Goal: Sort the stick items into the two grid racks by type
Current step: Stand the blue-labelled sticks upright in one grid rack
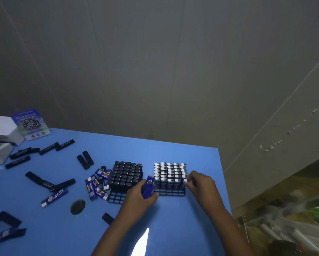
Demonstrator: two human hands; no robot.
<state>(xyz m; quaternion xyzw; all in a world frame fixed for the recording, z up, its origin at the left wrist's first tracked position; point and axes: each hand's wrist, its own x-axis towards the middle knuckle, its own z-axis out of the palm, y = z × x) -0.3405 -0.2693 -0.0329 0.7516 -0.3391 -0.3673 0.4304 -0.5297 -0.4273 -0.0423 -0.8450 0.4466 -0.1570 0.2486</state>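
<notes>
Two black grid racks stand side by side on the blue table (173,228). The left rack (117,197) holds rows of black sticks (127,175). The right rack (170,192) holds blue sticks with white tops (170,172). My left hand (140,197) grips a few blue sticks (149,187) between the two racks. My right hand (201,185) pinches a blue stick (185,180) standing at the right rack's near right corner. Loose blue sticks (97,183) lie in a pile left of the left rack.
Loose black sticks (44,179) lie scattered over the left half of the table, with more at the near left corner (7,228). White boxes (1,133) and a QR-code card (30,123) stand at the far left. A dark round spot (77,206) marks the table. The table's right edge (224,182) runs just past the right rack.
</notes>
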